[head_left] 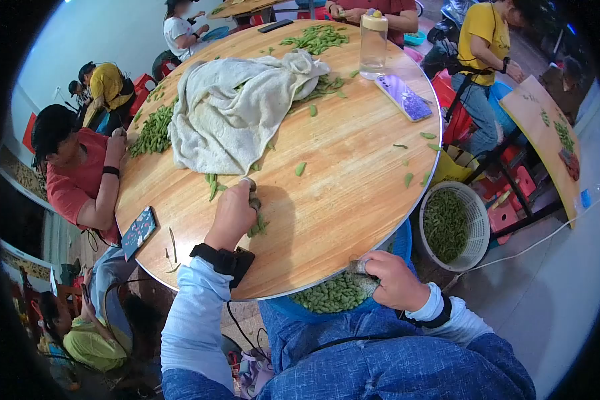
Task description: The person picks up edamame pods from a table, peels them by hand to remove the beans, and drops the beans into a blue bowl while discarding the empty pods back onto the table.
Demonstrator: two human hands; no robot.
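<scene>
My left hand (232, 215) is over the near part of the round wooden table (340, 193), with curled fingers wearing greyish covers. Green soybean pods (257, 225) show at its fingertips, touching the tabletop. Just beyond it a crumpled white towel (223, 113) lies over a heap of pods. At the table's near edge my right hand (399, 283) is closed, thumb against fingers in the same greyish covers; whatever it holds is hidden. Beneath it, partly under the table edge, a blue basin (288, 308) contains many green beans or pods (333, 293).
A purple phone (405, 98) and a clear bottle (373, 50) stand or lie at the far right. A flowered phone (139, 233) is at the left edge, near a person in red (80, 177). A white basket (477, 223) of pods sits on the floor, right.
</scene>
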